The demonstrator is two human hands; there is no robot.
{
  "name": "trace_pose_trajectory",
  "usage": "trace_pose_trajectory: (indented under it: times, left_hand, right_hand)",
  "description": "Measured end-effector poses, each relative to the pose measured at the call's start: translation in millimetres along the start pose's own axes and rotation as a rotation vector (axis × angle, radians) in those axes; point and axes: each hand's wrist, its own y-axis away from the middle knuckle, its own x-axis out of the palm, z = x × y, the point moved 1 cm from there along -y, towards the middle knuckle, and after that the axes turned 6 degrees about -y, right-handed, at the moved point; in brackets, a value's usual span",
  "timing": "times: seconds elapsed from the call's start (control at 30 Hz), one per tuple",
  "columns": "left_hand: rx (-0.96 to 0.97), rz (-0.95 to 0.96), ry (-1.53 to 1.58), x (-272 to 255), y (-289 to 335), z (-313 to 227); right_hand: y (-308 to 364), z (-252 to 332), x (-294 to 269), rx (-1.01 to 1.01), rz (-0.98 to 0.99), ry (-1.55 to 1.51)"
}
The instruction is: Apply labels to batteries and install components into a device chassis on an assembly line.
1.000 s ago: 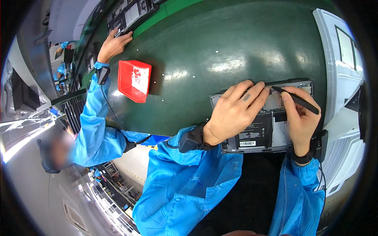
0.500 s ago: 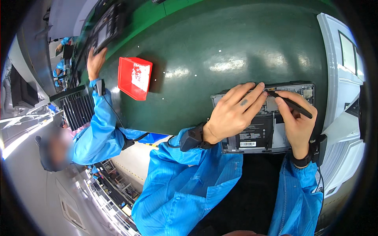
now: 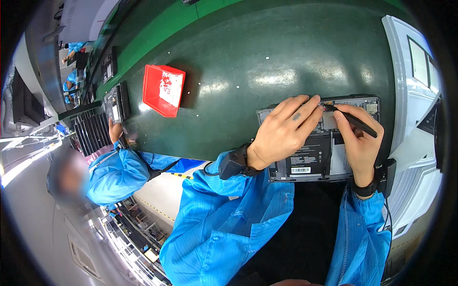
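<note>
An opened laptop base lies in front of me on the dark green table, its circuit board and black battery exposed. My left hand rests over its left part with the fingers stretched out, the fingertips at the board near the top edge. Those fingers hide part of the board. My right hand is closed on black tweezers, whose tip meets the board beside my left fingertips. Whether the tip grips any small part I cannot tell.
A red bin with small white pieces stands to the left on the table. Further left, a co-worker's hand touches another laptop part near a row of dark panels. White trays are stacked at the right.
The co-worker's hand has come down toward the row of dark panels, and the laptop part it carried is now at the table's left end. My own hands have barely moved.
</note>
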Motion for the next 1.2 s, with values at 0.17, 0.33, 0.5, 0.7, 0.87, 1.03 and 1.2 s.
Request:
trace_pose_trajectory:
  times: [0.17, 0.33, 0.5, 0.7, 0.87, 1.03, 1.2]
  left_hand:
    - [-0.023, 0.039, 0.025, 0.8, -1.4, 0.5]
    - [-0.326, -0.182, -0.030, -33.8, 23.5, 15.8]
    - [-0.679, -0.090, 0.000, -49.5, 91.7, 5.4]
    - [-0.750, -0.145, 0.473, -51.3, 85.7, -28.6]
    - [-0.851, -0.364, 0.729, -90.0, 67.2, -3.8]
    - [-0.140, -0.299, -0.299, -165.4, 52.4, 19.8]
    - [0.251, 0.024, -0.583, -184.8, -3.2, 23.0]
  right_hand:
    - [0.4, -4.8, -2.6, 0.032, -0.070, -0.049]
    - [-5.2, 3.8, -11.0, 0.113, -0.106, -0.155]
    - [12.5, -32.7, -87.9, -0.134, -0.256, -0.118]
    - [-0.5, -38.7, -73.0, 0.007, -0.174, -0.403]
    - [-24.3, -11.7, -30.6, -0.229, 0.015, -0.859]
    - [-29.3, 10.3, -19.3, -0.392, 0.096, -0.629]
    - [-17.5, 3.1, -31.2, -0.222, 0.017, -0.704]
